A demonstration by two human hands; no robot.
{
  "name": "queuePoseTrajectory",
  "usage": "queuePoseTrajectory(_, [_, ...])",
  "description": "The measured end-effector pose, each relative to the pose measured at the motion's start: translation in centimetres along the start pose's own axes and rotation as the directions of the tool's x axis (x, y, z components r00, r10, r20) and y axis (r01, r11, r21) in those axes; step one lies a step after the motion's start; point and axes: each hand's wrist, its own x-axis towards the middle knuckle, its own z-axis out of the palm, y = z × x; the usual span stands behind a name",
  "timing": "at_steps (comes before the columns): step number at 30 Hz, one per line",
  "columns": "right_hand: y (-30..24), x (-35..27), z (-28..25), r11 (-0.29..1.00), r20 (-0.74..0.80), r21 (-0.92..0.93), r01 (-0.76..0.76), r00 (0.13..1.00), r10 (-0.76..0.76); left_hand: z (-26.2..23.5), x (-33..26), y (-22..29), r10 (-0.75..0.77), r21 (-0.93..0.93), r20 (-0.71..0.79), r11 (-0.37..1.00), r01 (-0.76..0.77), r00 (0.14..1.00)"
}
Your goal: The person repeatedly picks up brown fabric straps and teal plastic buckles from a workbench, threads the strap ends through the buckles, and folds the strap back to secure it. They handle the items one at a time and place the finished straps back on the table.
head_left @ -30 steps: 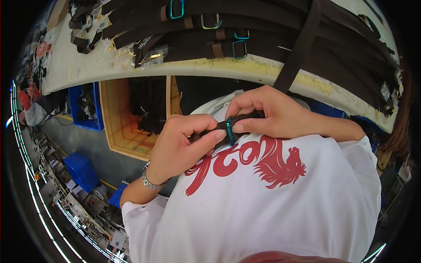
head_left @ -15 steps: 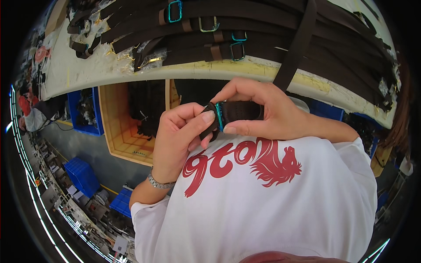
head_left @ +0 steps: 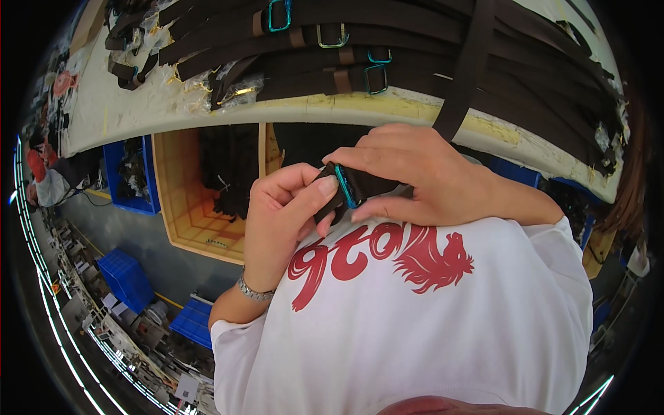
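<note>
Both hands hold one dark brown strap [head_left: 365,185] with a teal metal buckle [head_left: 344,185] close to my chest, above a white shirt with a red print. My left hand [head_left: 280,221] pinches the strap's end just left of the buckle with thumb and fingers. My right hand [head_left: 422,176] wraps over the strap on the buckle's right side and hides most of it. A silver bracelet [head_left: 254,292] sits on my left wrist.
Several dark straps with teal and brass buckles [head_left: 332,34] lie across a worn white table [head_left: 138,111] ahead. One long strap [head_left: 467,69] hangs over its front edge. Below the table stand a yellow crate [head_left: 200,214] of dark parts and blue bins [head_left: 128,277].
Both hands have lifted the strap a little toward the table edge. The buckle has turned upright, and my left thumb now presses beside it.
</note>
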Motion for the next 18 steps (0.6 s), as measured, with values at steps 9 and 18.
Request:
queuePoseTrajectory(9, [0.6, 0.0, 0.5, 0.999, 0.052, 0.033, 0.009, 0.999, -0.011, 0.2, -1.2, -0.8, 0.104, 0.107, 0.028, 0.989, -0.106, 0.994])
queuePoseTrajectory(18, [0.5, 0.2, 0.2, 0.987, 0.100, -0.025, 0.158, 0.983, -0.155, -0.7, -1.4, 1.2, 0.217, 0.411, 0.220, 0.863, -0.292, 0.951])
